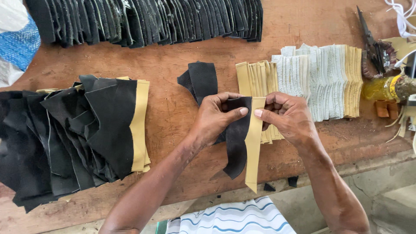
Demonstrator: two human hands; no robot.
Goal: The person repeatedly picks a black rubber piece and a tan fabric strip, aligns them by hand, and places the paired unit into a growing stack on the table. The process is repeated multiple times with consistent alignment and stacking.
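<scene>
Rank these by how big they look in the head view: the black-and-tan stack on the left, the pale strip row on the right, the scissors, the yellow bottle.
1. Black-and-tan stack, clearly largest.
2. Pale strip row.
3. Scissors and yellow bottle look close in size; the bottle's end is hidden, so no ranking.

At the frame's centre, the left hand (214, 116) and right hand (286, 116) meet over the table (173, 108), pinching one joined piece (243, 143) between them — it hangs toward the lower edge. Just behind it lies a single cut piece (200, 80). Left of the hands sits a fanned pile (82, 134); right of them, a row of overlapped strips (316, 80). Along the upper edge runs another long row (147, 19) — scissors (372, 45) lie at the upper right.
</scene>
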